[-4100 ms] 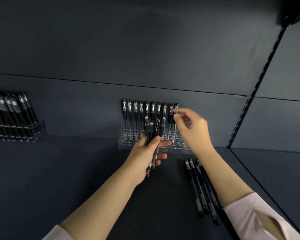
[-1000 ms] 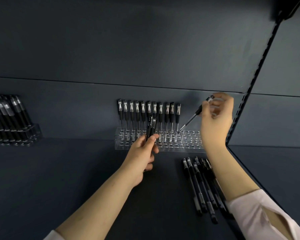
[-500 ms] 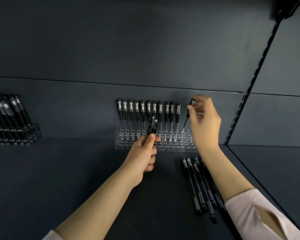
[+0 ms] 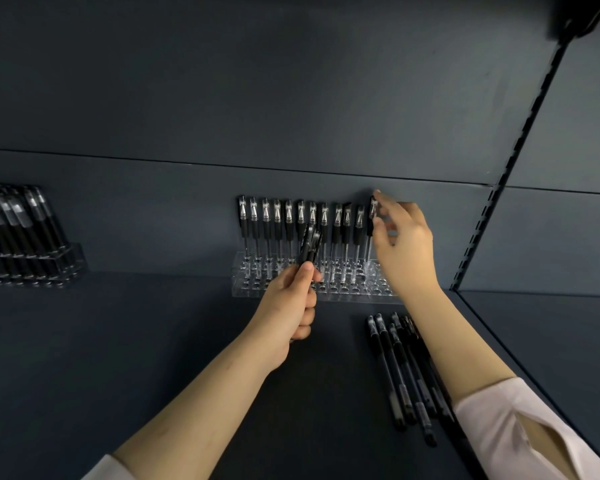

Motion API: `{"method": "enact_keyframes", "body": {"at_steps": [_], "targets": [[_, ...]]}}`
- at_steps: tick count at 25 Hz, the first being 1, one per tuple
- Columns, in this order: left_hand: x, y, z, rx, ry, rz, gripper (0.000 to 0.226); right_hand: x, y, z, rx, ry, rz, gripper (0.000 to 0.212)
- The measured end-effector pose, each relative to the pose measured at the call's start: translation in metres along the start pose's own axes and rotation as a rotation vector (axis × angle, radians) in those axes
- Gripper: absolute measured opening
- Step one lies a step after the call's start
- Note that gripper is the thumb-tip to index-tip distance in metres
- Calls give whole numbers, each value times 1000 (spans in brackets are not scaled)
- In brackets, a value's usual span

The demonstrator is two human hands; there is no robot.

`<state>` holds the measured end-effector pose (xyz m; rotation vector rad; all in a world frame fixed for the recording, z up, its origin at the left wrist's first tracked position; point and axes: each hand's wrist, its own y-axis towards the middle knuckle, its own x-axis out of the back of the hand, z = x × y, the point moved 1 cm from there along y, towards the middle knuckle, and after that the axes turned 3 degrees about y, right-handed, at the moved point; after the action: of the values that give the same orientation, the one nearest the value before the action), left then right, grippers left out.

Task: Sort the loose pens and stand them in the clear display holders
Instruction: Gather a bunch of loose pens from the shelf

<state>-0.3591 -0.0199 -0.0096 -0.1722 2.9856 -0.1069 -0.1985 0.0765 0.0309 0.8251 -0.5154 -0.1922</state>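
**Caller:** What's changed in the last second?

**Me:** The pen [image 4: 371, 216] in my right hand [image 4: 400, 247] has swung up. A second ago it leaned well out to the right, with only its tip at the clear holder [image 4: 312, 287]. Now it stands upright at the right end of the standing row [image 4: 289, 220], just beside the last pen there.

**Caller:** Have you let go of it?

**Me:** No. My thumb and fingertips pinch it up near the cap. The hand is a little blurred, but the pinch reads well enough.

**Caller:** And the other hand?

**Me:** My left hand [image 4: 288, 306] hasn't budged. Its fingers are curled round the spare pens [image 4: 310, 242] and the thumb is pressed on them. Their caps poke up in front of the middle of the row.

**Caller:** Where's it all sitting?

**Me:** The clear holder stands against the back edge of the shelf [image 4: 118, 341], toward the right end, and the row is in its rearmost holes. The loose pens [image 4: 395, 368] lie flat in a bunch near the right edge, in front of the holder. They run front to back, partly under my right forearm. A second holder [image 4: 32, 261], packed with dark pens, sits at the back edge far to the left, well apart. The slotted rail [image 4: 492, 216] climbs from the back right corner.
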Motion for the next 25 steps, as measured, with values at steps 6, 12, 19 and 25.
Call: {"method": "enact_keyframes", "body": {"at_steps": [6, 12, 19, 25], "targets": [[0, 1, 1, -26, 0, 58, 28, 10, 5, 2, -74, 48, 67, 32], [-8, 1, 6, -78, 11, 138, 27, 22, 1, 17, -327, 441, 462, 14], [-32, 8, 2, -125, 54, 206, 28, 29, 0, 9, -495, 735, 479, 9], [-36, 15, 12, -134, 207, 116, 25, 51, 13, -14, -501, 722, -62, 20]]}}
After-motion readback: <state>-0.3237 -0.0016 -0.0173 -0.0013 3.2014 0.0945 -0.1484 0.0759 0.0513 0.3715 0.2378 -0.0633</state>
